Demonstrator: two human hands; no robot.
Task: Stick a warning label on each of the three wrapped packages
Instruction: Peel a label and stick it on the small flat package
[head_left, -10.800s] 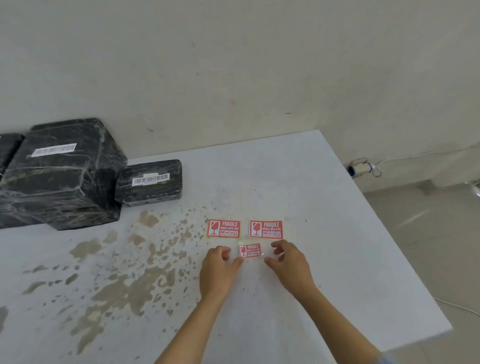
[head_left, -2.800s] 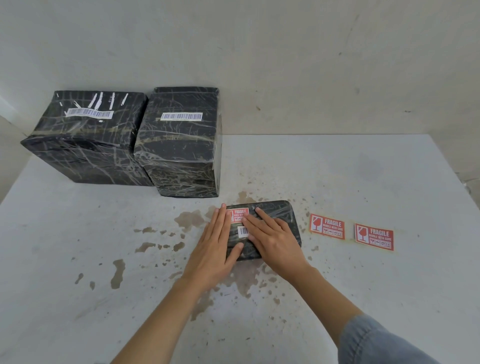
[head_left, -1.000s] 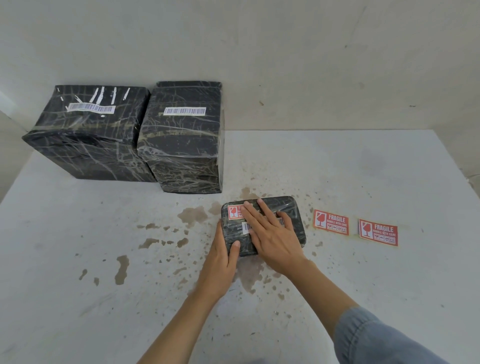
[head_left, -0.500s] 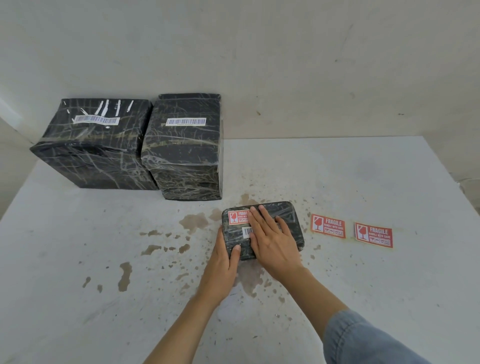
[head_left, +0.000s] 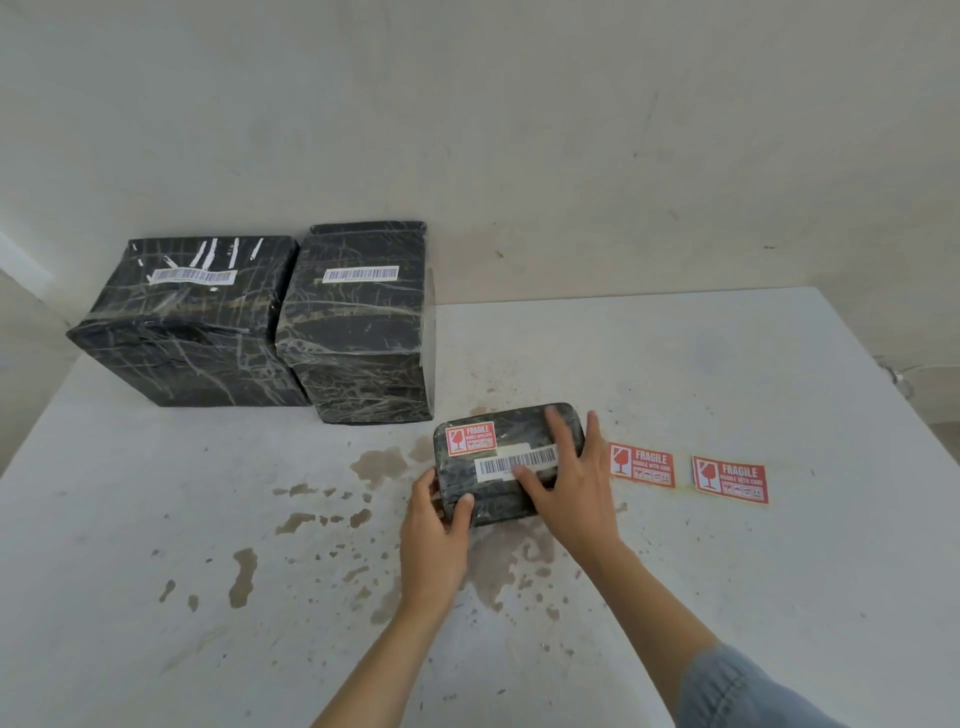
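Note:
A small black wrapped package (head_left: 506, 434) lies mid-table with a red FRAGILE label (head_left: 470, 439) stuck on its top left and a white barcode strip below it. My left hand (head_left: 435, 535) grips the package's near left corner. My right hand (head_left: 571, 483) rests on the right part of its top, fingers spread over the right edge. Two loose red FRAGILE labels lie flat to the right, the nearer one (head_left: 642, 465) beside my right hand, the other (head_left: 730, 479) farther out. Two large black wrapped packages, the left one (head_left: 192, 322) and the right one (head_left: 363, 322), stand at the back left, each showing only a barcode.
The white table (head_left: 727, 597) carries brown stains around and left of the small package. A plain wall runs behind the table. The table's right edge drops off near a cable on the floor at far right.
My right hand has slid from the package's middle to its right side, uncovering the barcode strip. My left hand still holds the near left corner. The label now shows fully.

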